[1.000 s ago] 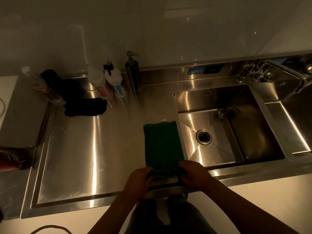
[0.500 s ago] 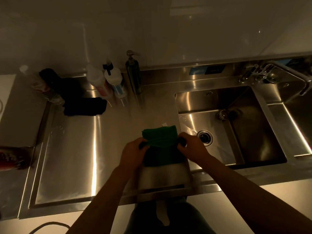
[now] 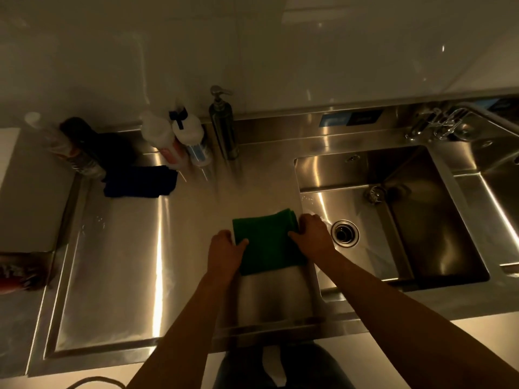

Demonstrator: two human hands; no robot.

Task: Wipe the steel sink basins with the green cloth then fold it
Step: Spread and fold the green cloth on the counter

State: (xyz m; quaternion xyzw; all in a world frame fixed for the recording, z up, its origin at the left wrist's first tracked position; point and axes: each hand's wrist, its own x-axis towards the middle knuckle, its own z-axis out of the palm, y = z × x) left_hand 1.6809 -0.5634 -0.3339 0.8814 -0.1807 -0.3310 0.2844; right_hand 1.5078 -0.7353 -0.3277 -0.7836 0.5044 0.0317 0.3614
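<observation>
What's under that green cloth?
The steel counter, showing around it. The folded green cloth hides the patch beneath; the left hand and right hand hold its sides.

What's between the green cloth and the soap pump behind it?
Only bare steel counter, as the head view shows: nothing stands between the green cloth and the soap pump.

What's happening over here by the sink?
A person is folding a green cloth on the steel counter, just left of the sink basin. The left hand pinches its left edge and the right hand its right edge, thumbs on top. The cloth lies flat, already doubled over. Bottles and a dark cloth sit at the back.
</observation>
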